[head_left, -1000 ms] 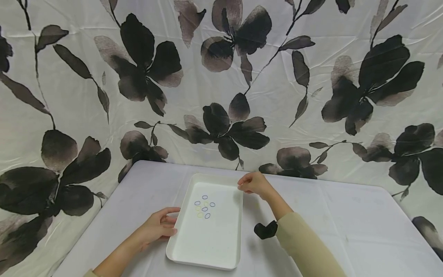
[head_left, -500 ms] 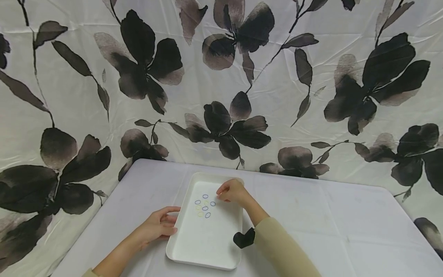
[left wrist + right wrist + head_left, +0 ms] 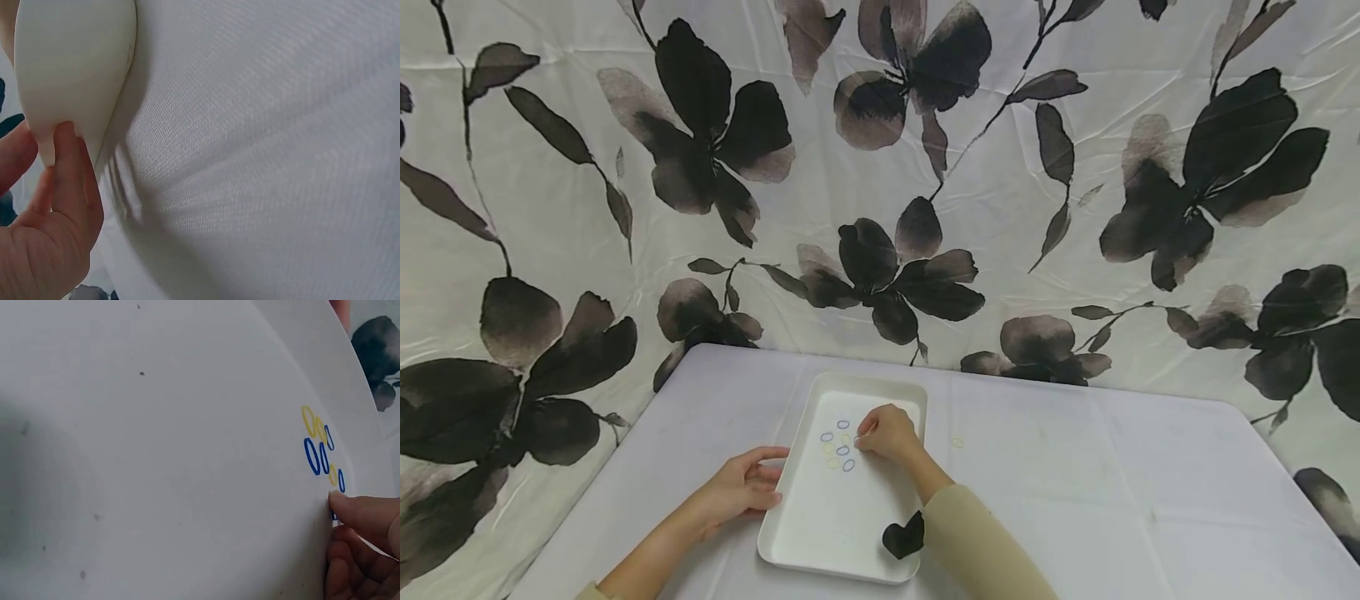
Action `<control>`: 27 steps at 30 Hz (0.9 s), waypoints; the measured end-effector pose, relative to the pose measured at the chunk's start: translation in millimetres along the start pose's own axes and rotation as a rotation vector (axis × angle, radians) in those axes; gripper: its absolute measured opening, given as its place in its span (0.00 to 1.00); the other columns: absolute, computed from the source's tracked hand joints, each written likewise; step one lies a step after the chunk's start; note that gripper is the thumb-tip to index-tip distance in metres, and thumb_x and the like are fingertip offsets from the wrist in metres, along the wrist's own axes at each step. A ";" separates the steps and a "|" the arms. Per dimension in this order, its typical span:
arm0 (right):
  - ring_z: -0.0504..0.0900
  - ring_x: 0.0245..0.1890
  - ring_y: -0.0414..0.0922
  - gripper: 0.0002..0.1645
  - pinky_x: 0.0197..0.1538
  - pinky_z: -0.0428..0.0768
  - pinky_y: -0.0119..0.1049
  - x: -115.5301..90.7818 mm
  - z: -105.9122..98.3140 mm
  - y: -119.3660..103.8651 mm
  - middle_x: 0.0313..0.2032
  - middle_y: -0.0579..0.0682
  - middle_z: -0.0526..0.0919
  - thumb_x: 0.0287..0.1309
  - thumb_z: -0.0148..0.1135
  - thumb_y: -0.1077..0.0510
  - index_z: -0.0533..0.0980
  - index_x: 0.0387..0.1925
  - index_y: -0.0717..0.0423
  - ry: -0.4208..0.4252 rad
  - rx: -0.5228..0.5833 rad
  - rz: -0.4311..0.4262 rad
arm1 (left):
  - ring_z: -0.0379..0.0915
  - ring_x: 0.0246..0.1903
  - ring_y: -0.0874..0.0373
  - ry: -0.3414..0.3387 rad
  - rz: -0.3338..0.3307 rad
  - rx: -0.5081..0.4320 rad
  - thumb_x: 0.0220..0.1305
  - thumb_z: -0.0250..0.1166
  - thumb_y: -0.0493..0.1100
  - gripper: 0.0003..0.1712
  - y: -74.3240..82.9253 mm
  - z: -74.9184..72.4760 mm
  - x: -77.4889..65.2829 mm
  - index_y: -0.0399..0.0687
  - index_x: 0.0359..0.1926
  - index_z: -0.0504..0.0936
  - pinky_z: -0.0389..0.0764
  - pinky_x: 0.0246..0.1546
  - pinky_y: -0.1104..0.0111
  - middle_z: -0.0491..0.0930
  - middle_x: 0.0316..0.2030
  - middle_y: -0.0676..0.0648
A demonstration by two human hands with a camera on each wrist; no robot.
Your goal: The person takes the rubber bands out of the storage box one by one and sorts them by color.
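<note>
A shallow white tray [image 3: 838,533] lies on the table, with several small blue and yellow rings, like thin rubber bands, in its far half. My left hand [image 3: 739,487] holds the tray's left wall; in the left wrist view, fingers [image 3: 67,169] lie against the outer side. My right hand [image 3: 887,435] reaches over the right wall, thumb and fingers pinching at the rightmost blue rubber band [image 3: 334,517], mostly covered by the thumb. Beside it are another blue rubber band [image 3: 848,465] and a yellow rubber band [image 3: 832,464].
One yellow rubber band [image 3: 957,442] lies on the white-covered table [image 3: 1075,500], right of the tray. A black heart-shaped piece [image 3: 902,536] sits at my right sleeve [image 3: 981,542]. Behind the table hangs a flower-print curtain [image 3: 880,167].
My right hand has moved left from the tray's right rim, down to the rightmost blue rubber band. The yellow rubber band on the table now shows plainly. My left hand stays on the tray.
</note>
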State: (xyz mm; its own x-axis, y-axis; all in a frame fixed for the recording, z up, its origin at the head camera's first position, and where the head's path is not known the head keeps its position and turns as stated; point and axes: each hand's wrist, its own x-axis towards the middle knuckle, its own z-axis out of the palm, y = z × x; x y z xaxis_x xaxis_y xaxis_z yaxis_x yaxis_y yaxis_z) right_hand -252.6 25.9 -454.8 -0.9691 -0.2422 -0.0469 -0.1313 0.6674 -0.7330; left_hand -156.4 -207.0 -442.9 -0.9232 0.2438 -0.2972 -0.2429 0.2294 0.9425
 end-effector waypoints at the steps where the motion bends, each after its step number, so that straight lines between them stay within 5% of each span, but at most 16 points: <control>1: 0.68 0.20 0.39 0.06 0.23 0.67 0.28 -1.0 1.4 0.5 0.18 0.44 0.72 0.42 0.72 0.64 0.79 0.21 0.58 0.008 -0.011 -0.011 | 0.76 0.40 0.51 -0.003 -0.001 0.000 0.53 0.65 0.28 0.39 -0.2 -0.2 -0.3 0.33 0.65 0.58 0.81 0.37 0.59 0.74 0.47 0.36; 6: 0.68 0.19 0.39 0.10 0.23 0.66 0.28 -4.9 4.6 1.8 0.15 0.43 0.71 0.45 0.71 0.63 0.77 0.17 0.57 0.025 -0.041 -0.042 | 0.76 0.40 0.51 -0.007 0.007 0.000 0.53 0.64 0.27 0.39 -0.6 -0.2 -0.6 0.32 0.65 0.58 0.81 0.37 0.59 0.73 0.46 0.36; 15: 0.67 0.20 0.38 0.12 0.23 0.65 0.28 -13.2 1.0 -4.5 0.18 0.43 0.69 0.55 0.64 0.61 0.73 0.18 0.56 -0.074 -0.171 -0.082 | 0.76 0.40 0.51 0.001 0.004 0.005 0.53 0.64 0.27 0.39 -0.5 1.2 -0.9 0.32 0.65 0.58 0.80 0.36 0.59 0.73 0.46 0.36; 27: 0.67 0.18 0.38 0.09 0.22 0.67 0.27 -12.1 -14.0 -2.7 0.16 0.45 0.71 0.54 0.63 0.66 0.75 0.20 0.61 -0.142 0.030 -0.070 | 0.76 0.39 0.51 0.022 -0.002 0.008 0.53 0.64 0.27 0.39 -2.6 1.8 0.0 0.33 0.65 0.59 0.80 0.36 0.59 0.74 0.46 0.37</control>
State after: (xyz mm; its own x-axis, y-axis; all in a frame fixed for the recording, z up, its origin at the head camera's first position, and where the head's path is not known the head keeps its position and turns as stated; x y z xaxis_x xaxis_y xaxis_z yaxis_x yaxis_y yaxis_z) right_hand -243.4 36.8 -442.7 -0.9183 -0.3857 -0.0887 -0.1890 0.6244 -0.7579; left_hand -155.2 -205.9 -445.7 -0.9288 0.2230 -0.2959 -0.2428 0.2370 0.9407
